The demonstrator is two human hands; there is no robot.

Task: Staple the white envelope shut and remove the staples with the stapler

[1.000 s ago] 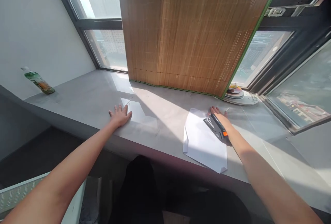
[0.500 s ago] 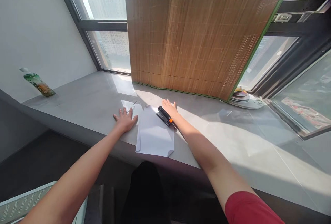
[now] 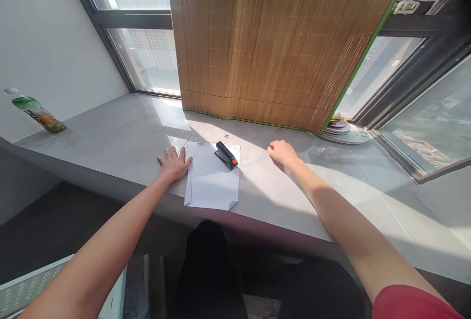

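The stapler (image 3: 226, 156) lies on the paper (image 3: 212, 181), toward its far right corner. Left of the paper, the left hand (image 3: 174, 164) spreads its fingers wide; right of it, the right hand (image 3: 282, 152) curls, any contents hidden. Steadying the paper while handling the stapler should limit slippage.

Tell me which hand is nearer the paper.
Left. The left hand lies spread on the sill, its thumb at the left edge of the paper; the right hand is to the paper's right, with a clear gap between.
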